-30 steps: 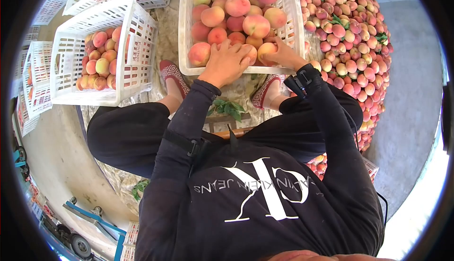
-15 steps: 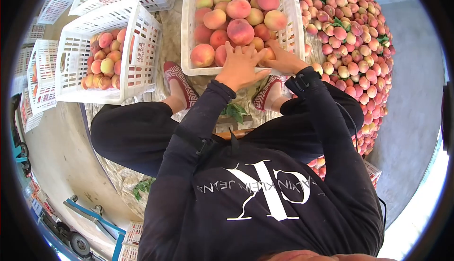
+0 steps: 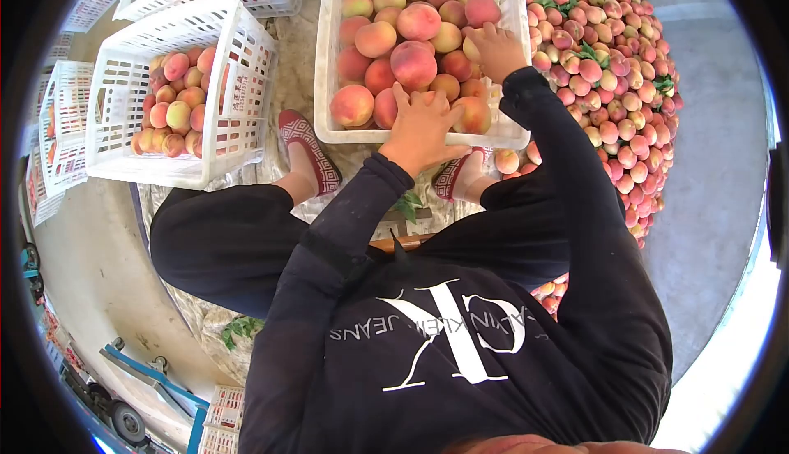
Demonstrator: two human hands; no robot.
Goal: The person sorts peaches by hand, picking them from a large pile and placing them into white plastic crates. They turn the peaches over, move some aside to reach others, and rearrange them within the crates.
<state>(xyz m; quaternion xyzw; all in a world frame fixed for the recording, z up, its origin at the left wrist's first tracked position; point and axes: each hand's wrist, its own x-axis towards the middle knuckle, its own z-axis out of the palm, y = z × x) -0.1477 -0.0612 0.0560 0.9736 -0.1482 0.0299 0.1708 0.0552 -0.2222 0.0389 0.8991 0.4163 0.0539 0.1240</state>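
Note:
A white plastic crate (image 3: 325, 84) full of red and yellow peaches stands in front of me. My left hand (image 3: 421, 129) reaches over its near rim, fingers spread and resting on peaches in the front row. Beside those fingers lies an orange-red peach (image 3: 472, 115) in the near right corner. At the crate's right side, my right hand (image 3: 500, 53) curls its fingers over a yellowish peach (image 3: 471, 50), which is partly hidden under them. A large red peach (image 3: 413, 64) sits between the two hands.
A large heap of loose peaches (image 3: 612, 84) with some leaves spreads to the right. On the left stands another crate (image 3: 99, 138), partly filled with peaches, with more crates behind it. A blue-framed cart (image 3: 156, 376) is at the lower left.
My right hand has moved away from the near rim, up along the crate's right side. The near corner peach is now uncovered. My left hand stays at the front row.

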